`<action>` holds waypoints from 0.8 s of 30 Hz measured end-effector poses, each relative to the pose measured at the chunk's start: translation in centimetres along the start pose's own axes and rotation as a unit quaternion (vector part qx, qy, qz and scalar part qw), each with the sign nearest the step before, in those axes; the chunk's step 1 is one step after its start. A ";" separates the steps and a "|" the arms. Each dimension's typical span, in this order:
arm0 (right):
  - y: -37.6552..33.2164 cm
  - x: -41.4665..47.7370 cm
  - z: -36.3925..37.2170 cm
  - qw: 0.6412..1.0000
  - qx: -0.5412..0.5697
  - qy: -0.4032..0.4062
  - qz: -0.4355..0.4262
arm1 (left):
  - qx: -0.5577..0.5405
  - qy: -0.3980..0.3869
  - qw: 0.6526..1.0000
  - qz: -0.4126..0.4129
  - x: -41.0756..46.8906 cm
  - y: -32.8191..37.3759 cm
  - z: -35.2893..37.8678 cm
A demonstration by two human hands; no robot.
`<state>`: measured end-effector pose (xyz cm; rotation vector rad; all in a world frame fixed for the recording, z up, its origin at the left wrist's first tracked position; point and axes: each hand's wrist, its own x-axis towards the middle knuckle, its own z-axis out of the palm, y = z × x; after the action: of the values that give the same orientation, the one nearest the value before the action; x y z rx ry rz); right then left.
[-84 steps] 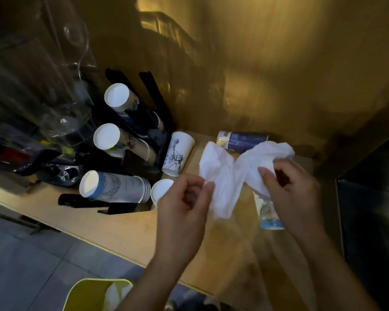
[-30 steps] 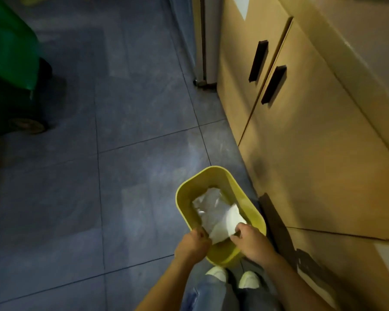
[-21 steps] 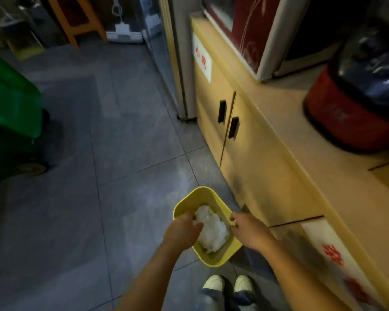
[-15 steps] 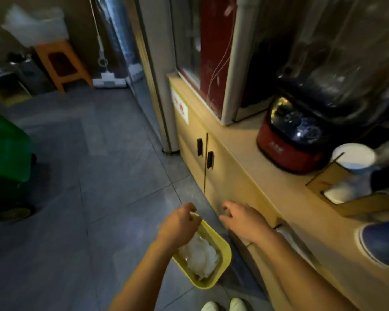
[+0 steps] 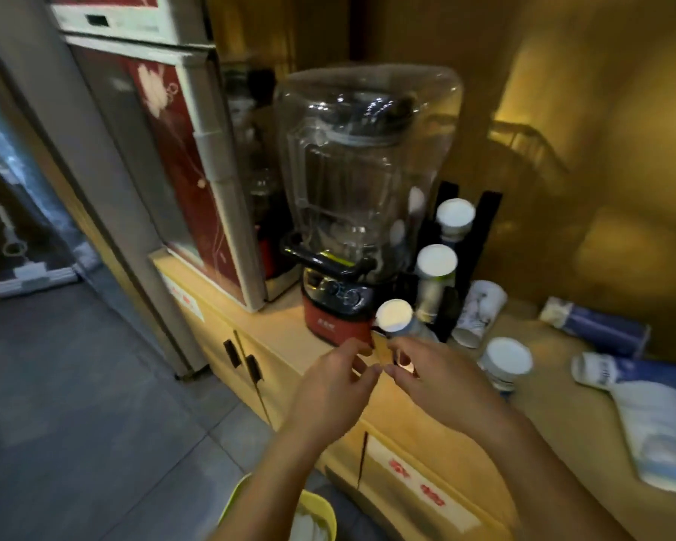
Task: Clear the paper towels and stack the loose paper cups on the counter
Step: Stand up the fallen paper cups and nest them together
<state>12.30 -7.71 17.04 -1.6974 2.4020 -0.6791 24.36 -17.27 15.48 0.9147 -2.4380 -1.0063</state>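
Observation:
My left hand (image 5: 334, 388) and my right hand (image 5: 441, 380) hover side by side over the counter's front edge (image 5: 406, 419), both empty with fingers loosely apart. Loose paper cups lie on the counter to the right: an upside-down cup (image 5: 506, 363), a tilted white cup (image 5: 479, 312), a blue cup (image 5: 598, 326) on its side at the back, another lying cup (image 5: 625, 374) and a pale one (image 5: 658, 439) nearest me. Cup stacks (image 5: 436, 267) rest in a black rack. White paper towels (image 5: 309, 527) lie in the yellow bin (image 5: 322, 503) below.
A blender with a red base (image 5: 336, 318) under a clear cover (image 5: 363, 165) stands just behind my hands. A cabinet appliance with a red door (image 5: 180, 150) sits to its left. Cupboard doors with black handles (image 5: 242, 361) are under the counter; grey tiled floor lies left.
Both hands dropped the paper towels into the yellow bin, then rose empty to the counter. My view swung up from the floor to the blender and cups.

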 end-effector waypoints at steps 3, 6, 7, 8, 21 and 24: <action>2.4 -1.8 -2.7 0.999 0.005 0.035 0.034 | -0.017 -0.028 0.999 0.044 1.1 3.2 1.9; 5.4 -3.6 -4.8 0.995 0.002 0.056 0.085 | -0.048 -0.057 0.994 0.073 1.9 6.4 4.5; 6.5 -4.2 -5.4 0.993 0.002 0.063 0.105 | -0.057 -0.066 0.992 0.086 2.2 7.5 5.5; 7.6 -4.7 -6.1 0.990 0.004 0.067 0.125 | -0.065 -0.075 0.990 0.097 2.5 8.7 6.6; 25.0 -10.9 -10.8 0.942 0.003 0.084 0.326 | -0.029 -0.131 0.984 0.117 9.4 18.8 19.7; 28.8 -11.9 -10.3 0.929 -0.005 0.079 0.362 | -0.013 -0.138 0.988 0.073 12.2 19.0 22.0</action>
<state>-11.90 13.90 12.09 -0.6491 2.8441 -0.6796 -4.35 -4.31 14.97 0.6108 -2.6638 -1.1760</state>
